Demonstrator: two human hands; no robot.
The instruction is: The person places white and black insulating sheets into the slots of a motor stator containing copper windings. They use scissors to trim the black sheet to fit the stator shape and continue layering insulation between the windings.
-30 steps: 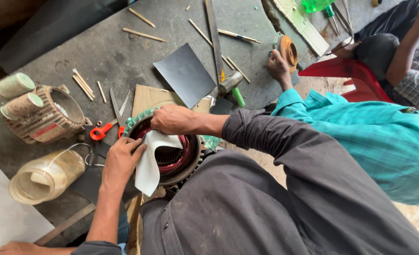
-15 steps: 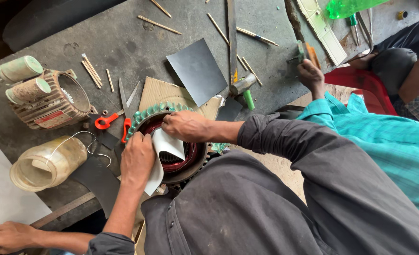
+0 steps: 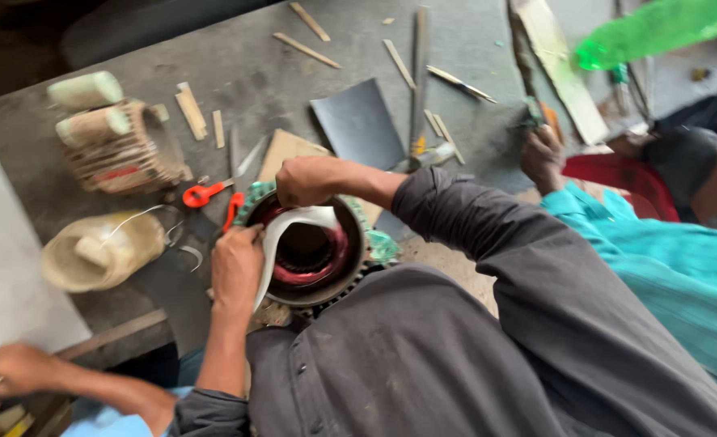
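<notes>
Here | two hands: left hand (image 3: pixel 237 267), right hand (image 3: pixel 306 180) | one white sheet (image 3: pixel 281 235) | one stator (image 3: pixel 314 255)

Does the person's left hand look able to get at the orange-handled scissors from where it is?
Probably yes. The left hand rests on the motor stator rim, and the orange-handled scissors lie just beyond it on the workbench with nothing between, though the hand is busy holding white paper.

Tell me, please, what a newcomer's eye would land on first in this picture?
Probably the round motor stator at the centre, reddish copper windings inside. The left hand and right hand press a curved white sheet into its bore. Next, the orange-handled scissors just left of it on the grey bench, and the green plastic bottle at top right.
</notes>
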